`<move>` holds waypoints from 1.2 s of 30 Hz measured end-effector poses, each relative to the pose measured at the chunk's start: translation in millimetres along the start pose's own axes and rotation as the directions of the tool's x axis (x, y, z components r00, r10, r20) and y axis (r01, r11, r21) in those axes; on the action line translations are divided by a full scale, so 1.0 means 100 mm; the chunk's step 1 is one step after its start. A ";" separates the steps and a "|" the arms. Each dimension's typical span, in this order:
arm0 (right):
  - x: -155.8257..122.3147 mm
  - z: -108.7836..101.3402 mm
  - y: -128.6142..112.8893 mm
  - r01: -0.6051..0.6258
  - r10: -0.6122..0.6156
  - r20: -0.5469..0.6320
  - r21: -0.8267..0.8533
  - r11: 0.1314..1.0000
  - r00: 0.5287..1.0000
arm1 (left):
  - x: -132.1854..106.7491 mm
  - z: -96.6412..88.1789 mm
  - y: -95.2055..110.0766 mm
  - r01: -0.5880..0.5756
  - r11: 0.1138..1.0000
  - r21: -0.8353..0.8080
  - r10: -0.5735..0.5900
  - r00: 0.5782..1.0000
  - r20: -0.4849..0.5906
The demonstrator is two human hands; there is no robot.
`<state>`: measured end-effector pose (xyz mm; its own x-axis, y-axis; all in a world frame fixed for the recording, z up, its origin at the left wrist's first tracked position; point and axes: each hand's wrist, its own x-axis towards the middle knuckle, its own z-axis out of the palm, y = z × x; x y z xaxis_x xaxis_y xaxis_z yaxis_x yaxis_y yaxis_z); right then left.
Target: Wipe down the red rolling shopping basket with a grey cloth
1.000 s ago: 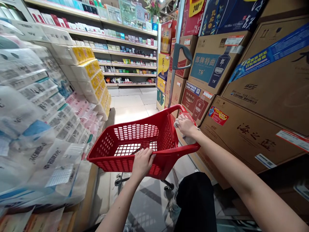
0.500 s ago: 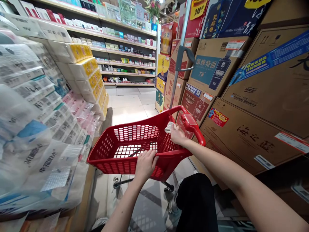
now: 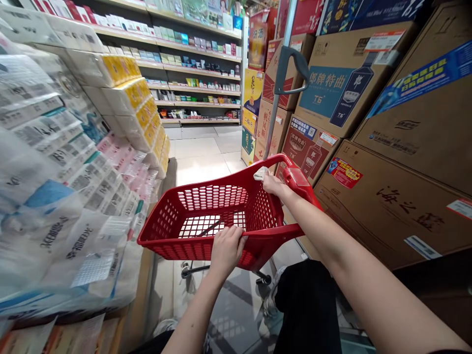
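A red shopping cart with a perforated plastic basket stands in front of me, its handle at the right. My left hand is closed over the near rim of the basket. My right hand reaches across the handle end and pinches a folded whitish cloth against the cart's far upper corner. Its fingertips are partly hidden behind the cloth. The basket holds no goods; a dark bar shows through its grid floor.
Tissue packs and plastic-wrapped paper bundles are piled at the left. Cardboard cartons stack up at the right, beside a metal pole with a grey handle. Shelves of small products stand beyond the tiled floor.
My right hand has moved up with the cloth, from inside the basket's handle end to its far upper rim. The left hand keeps its hold on the near rim.
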<state>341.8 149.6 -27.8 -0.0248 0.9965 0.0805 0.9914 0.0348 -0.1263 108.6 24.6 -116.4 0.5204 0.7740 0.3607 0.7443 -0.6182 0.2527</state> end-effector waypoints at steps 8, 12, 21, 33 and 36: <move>-1.07 -0.34 -0.02 -0.065 0.059 0.070 0.097 0.993 0.996 | 0.02 0.02 0.08 0.015 1.000 -0.007 -0.015 0.999 -0.040; -1.78 -0.59 -0.02 -0.206 0.231 -0.244 0.125 0.971 0.942 | 0.07 0.05 0.07 0.034 0.996 -0.086 -0.040 0.997 -0.069; -2.30 -0.14 0.09 -0.087 0.042 -0.484 -0.071 0.994 0.874 | -0.05 -0.09 -0.31 0.068 0.997 0.034 -0.065 0.994 -0.084; -2.02 0.63 -0.56 0.069 -0.109 -0.443 -0.107 0.992 0.890 | -0.01 -0.01 -0.28 0.086 0.982 0.170 -0.078 0.995 -0.056; -1.97 0.61 -0.50 0.136 -0.186 -0.368 -0.158 0.978 0.911 | 0.02 -0.01 -0.34 0.067 0.990 0.127 -0.066 0.998 -0.008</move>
<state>289.0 -43.7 -97.3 -0.1595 0.8730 0.4609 0.9866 0.1573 0.0434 83.6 47.5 -123.2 0.4667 0.8121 0.3502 0.8243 -0.5429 0.1604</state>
